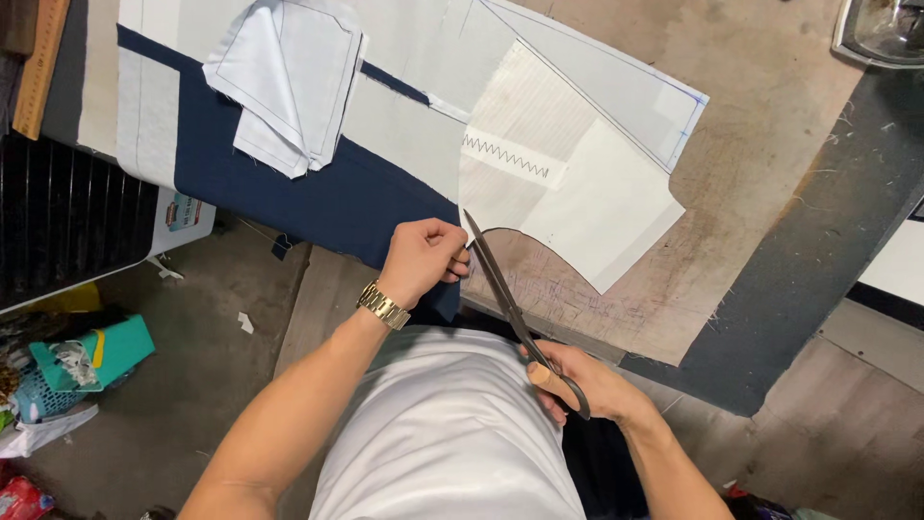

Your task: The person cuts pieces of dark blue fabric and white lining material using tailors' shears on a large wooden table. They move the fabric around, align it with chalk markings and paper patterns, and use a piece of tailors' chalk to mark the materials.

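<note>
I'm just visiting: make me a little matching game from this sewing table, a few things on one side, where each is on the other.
1 scissors
2 wristwatch
3 folded pale cloth
4 wooden ruler

a top left edge
b on the navy fabric
c in the right hand
d on the left hand's wrist

Pairs: 1-c, 2-d, 3-b, 4-a

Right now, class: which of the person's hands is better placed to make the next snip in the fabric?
Right. The right hand grips the scissors, blades at the navy fabric edge; the left hand only pinches that edge.
</note>
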